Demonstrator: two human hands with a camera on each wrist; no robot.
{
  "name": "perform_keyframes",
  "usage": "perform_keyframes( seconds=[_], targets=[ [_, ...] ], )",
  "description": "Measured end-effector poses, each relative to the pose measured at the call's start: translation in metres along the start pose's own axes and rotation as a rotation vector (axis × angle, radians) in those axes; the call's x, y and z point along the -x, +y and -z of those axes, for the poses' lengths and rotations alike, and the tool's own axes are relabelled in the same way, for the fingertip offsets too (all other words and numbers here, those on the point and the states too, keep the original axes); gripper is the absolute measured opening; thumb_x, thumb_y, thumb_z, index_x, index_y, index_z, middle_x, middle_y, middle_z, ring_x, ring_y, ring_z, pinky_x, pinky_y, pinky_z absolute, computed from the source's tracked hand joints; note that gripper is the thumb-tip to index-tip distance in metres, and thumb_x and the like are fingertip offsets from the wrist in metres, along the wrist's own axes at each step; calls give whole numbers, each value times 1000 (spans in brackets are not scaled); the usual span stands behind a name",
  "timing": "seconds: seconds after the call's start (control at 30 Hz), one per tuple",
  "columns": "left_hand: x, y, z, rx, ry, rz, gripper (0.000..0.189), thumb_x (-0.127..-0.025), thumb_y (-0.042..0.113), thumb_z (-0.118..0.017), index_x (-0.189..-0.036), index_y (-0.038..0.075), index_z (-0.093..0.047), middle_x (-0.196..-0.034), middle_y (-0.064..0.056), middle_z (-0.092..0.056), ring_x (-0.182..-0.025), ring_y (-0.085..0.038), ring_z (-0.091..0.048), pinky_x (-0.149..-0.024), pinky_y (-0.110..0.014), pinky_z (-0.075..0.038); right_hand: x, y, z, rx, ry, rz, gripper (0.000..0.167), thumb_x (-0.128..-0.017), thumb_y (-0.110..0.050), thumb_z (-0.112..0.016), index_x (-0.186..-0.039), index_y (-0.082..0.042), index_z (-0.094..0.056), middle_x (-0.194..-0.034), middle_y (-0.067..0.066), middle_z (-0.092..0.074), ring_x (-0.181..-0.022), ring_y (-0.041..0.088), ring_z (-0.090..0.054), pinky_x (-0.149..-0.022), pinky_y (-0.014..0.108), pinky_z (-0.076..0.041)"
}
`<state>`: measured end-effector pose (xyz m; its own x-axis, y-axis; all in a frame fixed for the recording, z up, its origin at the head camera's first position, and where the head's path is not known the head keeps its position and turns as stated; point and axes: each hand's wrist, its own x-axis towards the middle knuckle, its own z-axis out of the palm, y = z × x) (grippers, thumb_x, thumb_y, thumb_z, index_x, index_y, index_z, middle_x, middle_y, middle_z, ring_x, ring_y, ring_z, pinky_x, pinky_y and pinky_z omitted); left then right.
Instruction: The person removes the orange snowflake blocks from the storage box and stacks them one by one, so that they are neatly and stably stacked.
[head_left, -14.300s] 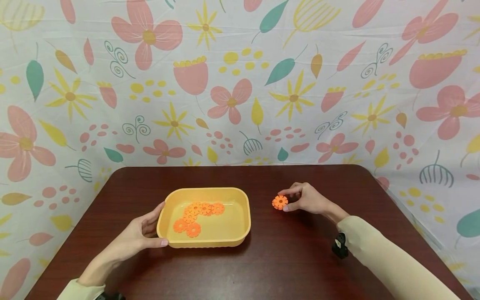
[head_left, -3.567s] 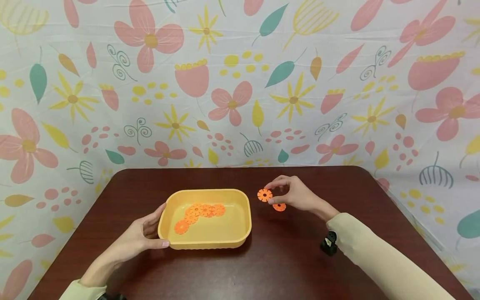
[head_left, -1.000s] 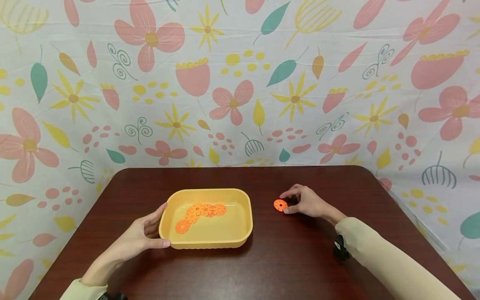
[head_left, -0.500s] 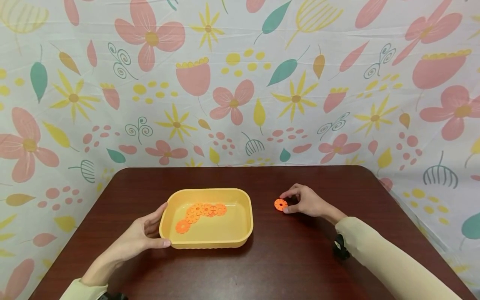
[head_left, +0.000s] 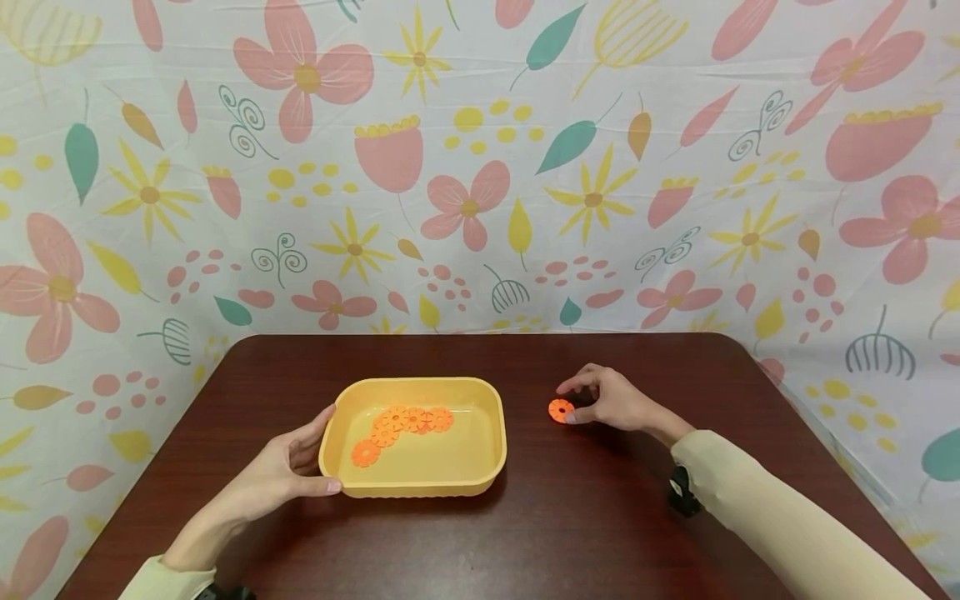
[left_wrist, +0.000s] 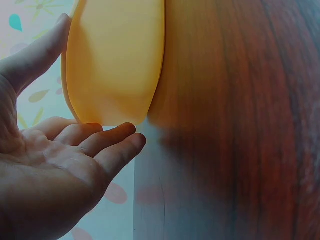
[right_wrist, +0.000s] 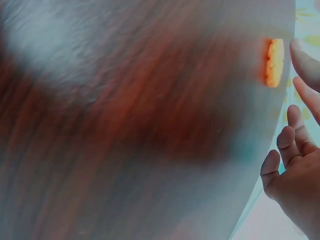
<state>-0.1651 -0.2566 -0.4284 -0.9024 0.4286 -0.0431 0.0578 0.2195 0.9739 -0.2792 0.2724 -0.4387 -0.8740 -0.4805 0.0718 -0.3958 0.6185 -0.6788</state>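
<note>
Just inward of right hand (head_left: 618, 402), orange disc (head_left: 554, 412) is lying on surface (head_left: 540, 533), well apart from left hand (head_left: 270, 471). Right hand is nearer, thumb and forefinger parted, holding nothing; right wrist view is showing gap to disc. Left hand is holding end of yellow tray (head_left: 457, 462) between thumb and fingers; tray's long axis is pointing toward right hand's side. Flower pieces (head_left: 386, 437) are lying inside tray.

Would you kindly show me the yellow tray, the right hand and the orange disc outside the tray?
Yellow tray (head_left: 444, 457), head view: its bare floor.
Right hand (head_left: 615, 399), head view: middle of the hand.
Orange disc (head_left: 554, 410), head view: left of its hole.
</note>
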Motion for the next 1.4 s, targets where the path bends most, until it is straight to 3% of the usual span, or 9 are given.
perform_keyframes(
  seconds=[0.33,0.7,1.03,1.23,1.4],
  targets=[
    [-1,0,0,-14,-2,-2,105,-89,6,-85,-168,1,-16,-172,-20,-19,-149,-47,-35,-99,-24,-48,-14,-28,1,1,-25,12,37,-85,-16,-91,-118,-6,-79,-105,10,-65,-89,30,-52,-75,36,-44],
    [-2,-1,1,-15,-5,2,107,-89,7,-85,-169,4,-15,-173,-20,-14,-149,-47,-34,-99,-28,-51,-29,-76,-4,-51,-80,122,33,-85,-21,-92,-115,-16,-80,-98,1,-62,-89,41,-53,-72,34,-45],
    [-2,-1,0,4,3,19,108,-88,7,-85,-169,3,-14,-173,-22,-12,-145,-49,-40,-94,-31,-55,-47,-117,-22,-89,-110,253,34,-85,-13,-91,-117,-12,-80,-95,9,-62,-80,30,-52,-71,34,-43],
    [-1,2,0,11,-9,0,106,-89,6,-84,-168,2,-13,-173,-23,-10,-146,-49,-38,-96,-31,-54,-61,-131,-40,-97,-201,258,35,-85,-16,-90,-119,-14,-80,-90,6,-60,-70,18,-47,-67,29,-39],
    [0,2,1,32,-12,-2,106,-89,4,-84,-168,2,-13,-173,-22,-11,-147,-47,-37,-96,-31,-54,-74,-141,-57,-117,-281,287,37,-86,-12,-89,-121,-12,-78,-92,17,-60,-67,15,-44,-65,27,-37]
  ],
)
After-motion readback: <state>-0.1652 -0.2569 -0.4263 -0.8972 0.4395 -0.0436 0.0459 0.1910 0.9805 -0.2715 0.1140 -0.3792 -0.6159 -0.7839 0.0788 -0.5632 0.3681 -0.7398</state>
